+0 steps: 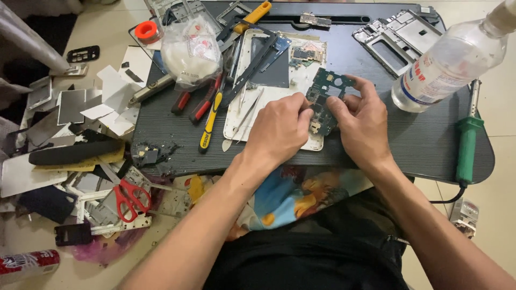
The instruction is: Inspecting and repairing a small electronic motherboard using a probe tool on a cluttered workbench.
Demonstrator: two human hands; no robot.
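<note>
Head view: left hand [278, 130] and right hand [361, 126] are both pinching a green circuit board [327, 99] over the white tray [279, 96] on the dark lap desk [376, 145]. Tweezers [242, 122], screwdriver [208, 126], pliers [196, 102] are lying left; clear bottle [449, 59], green soldering iron [466, 145] right.

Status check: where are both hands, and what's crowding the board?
Left hand and right hand both pinching the green circuit board over the white panel. Clear plastic bottle right, yellow-handled screwdriver left, neither touching.
</note>
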